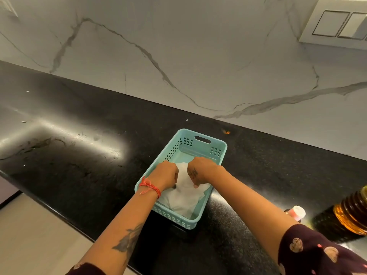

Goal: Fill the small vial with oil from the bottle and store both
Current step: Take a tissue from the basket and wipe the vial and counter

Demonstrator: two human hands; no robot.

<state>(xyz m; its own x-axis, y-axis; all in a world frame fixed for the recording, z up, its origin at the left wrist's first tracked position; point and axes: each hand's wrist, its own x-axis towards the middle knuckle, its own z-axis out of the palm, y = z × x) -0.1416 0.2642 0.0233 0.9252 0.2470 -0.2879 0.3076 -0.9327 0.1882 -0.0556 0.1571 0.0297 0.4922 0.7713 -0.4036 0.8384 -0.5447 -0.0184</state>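
Hands work inside the basket [200,223]: left hand [165,173] and right hand [200,170] both curl their fingers into the white paper [184,199] lining it; best to press it flat into the corners so things stand steady; bottle [352,213] and capped vial [296,213] wait on the bench [79,155], right of the basket.

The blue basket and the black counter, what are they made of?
The basket looks like moulded plastic, matte pale turquoise: thin walls punched with rows of small square holes and a cut-out handle slot. The counter looks like polished stone, perhaps granite: black, finely speckled, and glossy enough to mirror a bright light patch. It could also be a stone-look surface.
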